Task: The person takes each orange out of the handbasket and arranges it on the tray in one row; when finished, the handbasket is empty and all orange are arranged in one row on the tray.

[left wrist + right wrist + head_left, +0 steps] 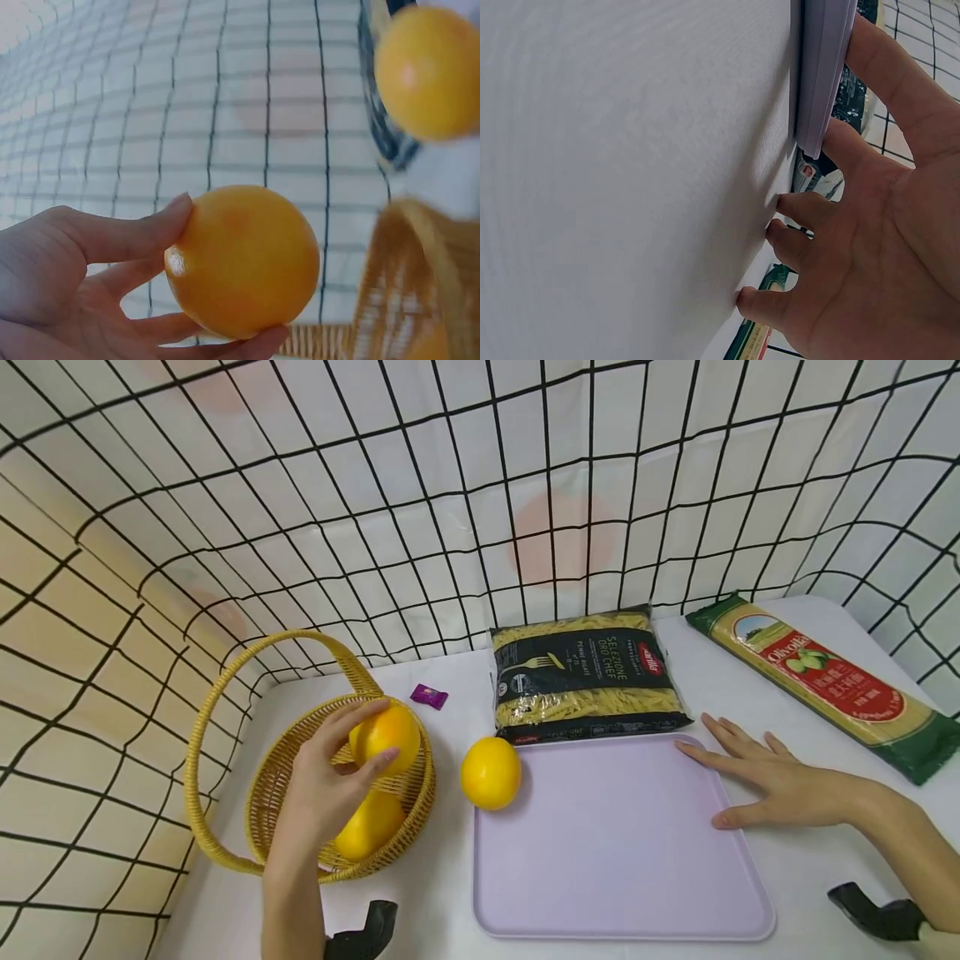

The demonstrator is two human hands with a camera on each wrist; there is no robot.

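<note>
1. Step in hand, as judged: the left hand has one fruit lifted over the basket, mid-transfer; going in or coming out, one cannot tell
2. Left hand: narrow, thumb and fingers pinching the held yellow fruit, which sits above the right part of the wicker basket
3. Right hand: wide, fingers spread, holding nothing; thumb and index finger touch the lilac tray at its right edge and far right corner, other fingertips down on the white cloth
4. Next move, as judged: calls for a firm pinch, a path clear of the rim and hoop handle, then a gentle release so the round fruit does not roll; right hand could steady the tray
5. Yellow fruits: three visible, namely the held one, the basket fruit and the tray fruit at the far left corner; more under the hand, cannot tell
6. Pasta packs: two, the penne bag beyond the tray, the long pasta pack at far right
7. Purple sweet: one, between basket and penne bag
8. Basket: one; tray: one
</note>
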